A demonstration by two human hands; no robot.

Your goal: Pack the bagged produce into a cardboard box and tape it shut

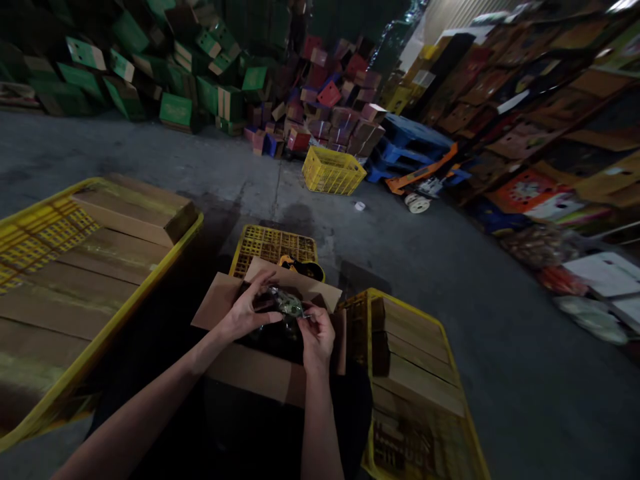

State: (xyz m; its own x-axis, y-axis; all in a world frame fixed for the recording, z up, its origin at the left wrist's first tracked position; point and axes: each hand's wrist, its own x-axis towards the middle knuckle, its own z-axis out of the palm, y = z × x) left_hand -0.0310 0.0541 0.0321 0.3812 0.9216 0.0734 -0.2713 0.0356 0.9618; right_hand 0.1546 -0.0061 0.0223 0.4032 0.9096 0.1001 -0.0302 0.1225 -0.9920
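Over an open cardboard box [265,377] with its flaps spread, a small greenish item in clear plastic wrap [289,304] is between my hands. My right hand [317,335] pinches the right end of this wrapped item between thumb and fingers. My left hand [250,313] is at the item's left side, thumb and fingers spread apart in a curve; whether they touch the wrap is hard to make out. Dark, shiny contents inside the box are too dim to name.
Yellow crates holding closed cartons stand on the left [107,317] and right [457,353]. Ahead is an upturned yellow crate [275,241] with a black-and-yellow object [300,267] on it. Farther off are another yellow crate [334,172], an orange pallet jack [423,170] and piled green boxes [177,110].
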